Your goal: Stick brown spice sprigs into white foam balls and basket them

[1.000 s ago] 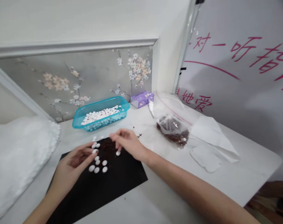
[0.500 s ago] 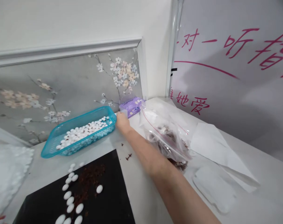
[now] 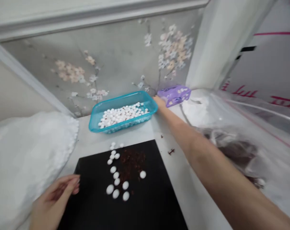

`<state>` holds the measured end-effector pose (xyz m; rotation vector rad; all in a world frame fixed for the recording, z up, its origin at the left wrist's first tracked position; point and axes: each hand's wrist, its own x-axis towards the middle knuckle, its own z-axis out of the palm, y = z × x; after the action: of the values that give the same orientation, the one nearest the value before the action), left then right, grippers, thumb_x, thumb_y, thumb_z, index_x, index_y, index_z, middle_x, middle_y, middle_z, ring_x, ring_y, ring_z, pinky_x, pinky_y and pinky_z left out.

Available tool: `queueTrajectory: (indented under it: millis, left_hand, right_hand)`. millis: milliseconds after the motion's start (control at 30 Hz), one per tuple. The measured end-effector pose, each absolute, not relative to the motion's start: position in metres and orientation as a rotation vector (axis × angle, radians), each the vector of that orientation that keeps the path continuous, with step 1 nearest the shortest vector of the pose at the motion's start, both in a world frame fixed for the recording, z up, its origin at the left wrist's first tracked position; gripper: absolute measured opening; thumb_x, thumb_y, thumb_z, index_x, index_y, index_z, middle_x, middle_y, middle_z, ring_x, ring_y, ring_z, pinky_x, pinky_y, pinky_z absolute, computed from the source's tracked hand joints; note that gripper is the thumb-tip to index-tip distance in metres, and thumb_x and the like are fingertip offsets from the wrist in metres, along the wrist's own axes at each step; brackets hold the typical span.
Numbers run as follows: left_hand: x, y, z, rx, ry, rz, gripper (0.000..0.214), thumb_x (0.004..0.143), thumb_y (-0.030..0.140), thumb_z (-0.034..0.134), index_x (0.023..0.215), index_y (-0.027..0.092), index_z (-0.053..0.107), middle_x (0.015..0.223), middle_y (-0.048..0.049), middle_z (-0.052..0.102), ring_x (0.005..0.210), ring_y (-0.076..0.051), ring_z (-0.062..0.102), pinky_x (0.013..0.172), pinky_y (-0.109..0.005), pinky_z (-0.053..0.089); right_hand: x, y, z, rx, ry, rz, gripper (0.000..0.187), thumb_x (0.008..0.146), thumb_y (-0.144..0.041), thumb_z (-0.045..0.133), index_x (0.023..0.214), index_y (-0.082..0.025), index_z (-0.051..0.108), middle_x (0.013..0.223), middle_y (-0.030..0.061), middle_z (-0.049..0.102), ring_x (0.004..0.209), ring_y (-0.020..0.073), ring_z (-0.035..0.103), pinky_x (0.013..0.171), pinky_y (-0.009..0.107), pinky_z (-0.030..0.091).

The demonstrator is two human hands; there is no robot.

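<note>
My right hand reaches far forward to the right end of a blue plastic basket; its fingers close round the rim there and are partly hidden. Many small white pebble-like pieces fill the basket's bottom. Just right of that hand lies a purple soft packet. My left hand is held at the left edge of a black board, fingers curled with the thumb against them, and no object shows in it. On the board lie dark brown crumbs and several white pebbles.
A white cushion-like thing with a bobbled edge lies on the left. To the right, a clear zip bag holds brown material. A small brown twig-like bit lies on the white table. A flower-patterned wall panel rises behind.
The view has turned left and closer. My left hand has come into view from the lower left corner. My right hand stays at the basket's right end, and the basket has not visibly shifted.
</note>
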<state>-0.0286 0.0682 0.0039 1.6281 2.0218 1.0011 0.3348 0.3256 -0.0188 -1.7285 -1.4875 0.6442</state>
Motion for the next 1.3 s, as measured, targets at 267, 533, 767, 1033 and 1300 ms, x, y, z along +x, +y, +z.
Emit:
queueTrajectory:
  millis: [267,533,767,1033,1300]
  left_hand:
    - [-0.014,0.042,-0.003,1.811,1.844,0.777,0.025,0.066,0.048,0.066,0.073,0.024,0.069,0.071,-0.0004,0.069,0.061,-0.014,0.062,0.056,-0.018,0.050]
    - [0.001,0.034,-0.008,2.037,1.619,0.815,0.033,0.078,0.044,0.056,0.106,0.029,0.063,0.088,-0.0005,0.067,0.077,-0.015,0.062,0.075,-0.023,0.049]
    - [0.013,0.042,-0.008,1.907,1.566,0.807,0.044,0.079,0.046,0.055,0.120,0.029,0.053,0.100,-0.0006,0.069,0.095,-0.019,0.061,0.088,-0.031,0.045]
    - [0.033,0.052,-0.008,1.996,1.428,0.920,0.033,0.081,0.031,0.052,0.112,0.020,0.058,0.118,-0.0053,0.061,0.108,-0.019,0.055,0.097,-0.035,0.041]
    - [0.053,0.014,0.004,1.529,1.313,0.979,0.029,0.079,0.036,0.059,0.104,0.022,0.063,0.093,-0.0008,0.067,0.079,-0.010,0.061,0.068,-0.017,0.049]
  right_hand:
    - [0.336,0.250,-0.032,-1.783,-1.572,0.432,0.024,0.088,-0.032,0.052,0.107,-0.018,0.056,0.109,0.0062,0.057,0.095,0.0172,0.057,0.080,0.035,0.048]
    - [0.313,0.119,-0.013,-1.644,-1.590,0.293,0.008,0.077,-0.027,0.058,0.073,-0.021,0.055,0.078,0.0029,0.047,0.062,0.0152,0.046,0.068,0.036,0.036]
    - [0.238,0.056,-0.009,-1.467,-1.520,0.445,0.020,0.084,-0.039,0.051,0.085,-0.019,0.056,0.087,0.0028,0.052,0.051,0.0086,0.043,0.055,0.028,0.040]
    - [0.227,0.042,-0.018,-1.349,-1.644,0.235,0.016,0.085,-0.029,0.052,0.091,-0.018,0.062,0.088,0.0039,0.055,0.061,0.0100,0.052,0.051,0.024,0.044]
    - [0.225,0.033,-0.025,-0.899,-2.050,-0.013,0.016,0.083,-0.018,0.056,0.098,-0.018,0.063,0.085,0.0061,0.059,0.075,0.0150,0.058,0.065,0.027,0.051]
